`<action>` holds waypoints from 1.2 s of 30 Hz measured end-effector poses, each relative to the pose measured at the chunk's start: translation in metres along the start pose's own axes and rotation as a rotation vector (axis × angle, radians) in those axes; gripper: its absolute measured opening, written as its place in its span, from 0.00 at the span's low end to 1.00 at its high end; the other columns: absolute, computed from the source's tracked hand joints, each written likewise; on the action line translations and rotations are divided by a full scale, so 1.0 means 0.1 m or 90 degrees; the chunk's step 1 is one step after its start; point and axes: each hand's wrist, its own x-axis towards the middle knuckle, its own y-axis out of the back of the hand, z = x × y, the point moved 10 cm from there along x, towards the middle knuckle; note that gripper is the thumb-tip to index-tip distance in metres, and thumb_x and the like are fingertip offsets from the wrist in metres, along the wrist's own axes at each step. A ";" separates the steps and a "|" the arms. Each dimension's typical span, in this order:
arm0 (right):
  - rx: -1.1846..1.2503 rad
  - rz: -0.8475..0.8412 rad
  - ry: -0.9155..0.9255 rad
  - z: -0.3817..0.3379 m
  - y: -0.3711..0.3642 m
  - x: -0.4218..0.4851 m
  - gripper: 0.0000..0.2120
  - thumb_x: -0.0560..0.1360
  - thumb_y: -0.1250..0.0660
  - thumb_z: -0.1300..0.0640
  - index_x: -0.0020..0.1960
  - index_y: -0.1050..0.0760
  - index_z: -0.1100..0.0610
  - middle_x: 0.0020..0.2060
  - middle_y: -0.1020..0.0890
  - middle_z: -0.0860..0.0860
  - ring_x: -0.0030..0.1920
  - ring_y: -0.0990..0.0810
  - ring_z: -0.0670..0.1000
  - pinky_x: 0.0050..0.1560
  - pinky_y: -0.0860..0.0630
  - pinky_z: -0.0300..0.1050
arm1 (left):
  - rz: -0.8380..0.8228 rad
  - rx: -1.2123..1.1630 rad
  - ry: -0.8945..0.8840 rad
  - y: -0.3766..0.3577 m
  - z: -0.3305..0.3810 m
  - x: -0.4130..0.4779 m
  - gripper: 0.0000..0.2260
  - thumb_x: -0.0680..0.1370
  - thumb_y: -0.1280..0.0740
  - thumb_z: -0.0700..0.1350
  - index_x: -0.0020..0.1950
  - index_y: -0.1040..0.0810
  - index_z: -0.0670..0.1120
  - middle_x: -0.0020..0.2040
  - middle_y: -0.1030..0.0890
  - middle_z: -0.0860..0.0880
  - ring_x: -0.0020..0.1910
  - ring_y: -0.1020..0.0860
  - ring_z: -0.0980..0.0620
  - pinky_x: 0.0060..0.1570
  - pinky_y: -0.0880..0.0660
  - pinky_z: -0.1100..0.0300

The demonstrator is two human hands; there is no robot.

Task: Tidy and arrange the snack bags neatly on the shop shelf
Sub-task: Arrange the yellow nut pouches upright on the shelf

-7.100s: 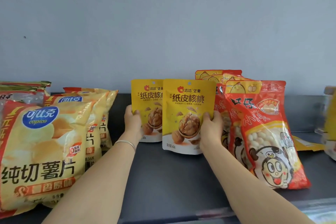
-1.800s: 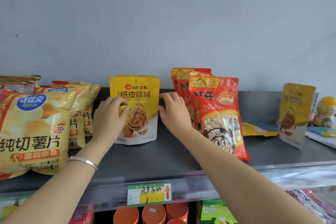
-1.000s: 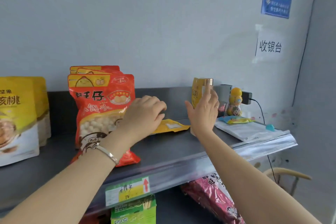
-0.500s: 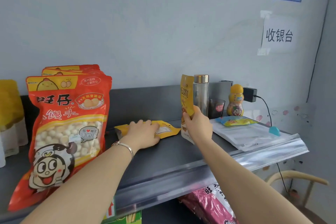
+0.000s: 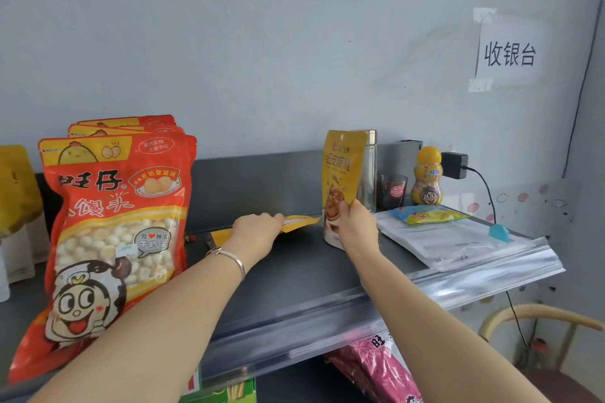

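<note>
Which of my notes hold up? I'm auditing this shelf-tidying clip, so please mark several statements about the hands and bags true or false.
1. The right hand grips the upright yellow walnut pouch. True.
2. The left hand holds a red bag. False: it rests on the flat yellow pouch lying on the shelf.
3. The red snack bags lie flat. False: they stand upright in a row, one behind another.
4. A yellow bottle stands by the wall, right of the walnut pouch. True.
</note>
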 end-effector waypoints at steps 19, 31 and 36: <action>0.243 0.218 0.100 -1.47 0.49 -0.84 0.19 0.83 0.49 0.49 0.61 0.26 0.59 0.55 0.20 0.58 0.54 0.23 0.59 0.47 0.33 0.44 | 0.526 -0.251 -0.105 1.98 -0.85 -1.28 0.13 0.80 0.43 0.40 0.65 0.34 0.48 0.53 0.24 0.45 0.42 0.23 0.40 0.31 0.30 0.51; 0.373 0.164 0.198 -2.78 -0.65 -1.72 0.15 0.83 0.47 0.49 0.55 0.26 0.55 0.46 0.22 0.49 0.47 0.23 0.50 0.49 0.24 0.47 | 0.659 -0.393 -0.047 2.01 -2.57 -2.45 0.15 0.80 0.39 0.47 0.67 0.31 0.47 0.55 0.21 0.46 0.50 0.21 0.45 0.43 0.26 0.56; 0.388 0.070 0.215 -3.15 -1.29 -2.02 0.13 0.83 0.46 0.50 0.54 0.26 0.57 0.44 0.23 0.48 0.43 0.25 0.46 0.39 0.28 0.35 | 0.641 -0.420 0.030 1.66 -3.25 -2.85 0.16 0.80 0.39 0.46 0.68 0.32 0.45 0.57 0.21 0.46 0.52 0.22 0.47 0.43 0.30 0.64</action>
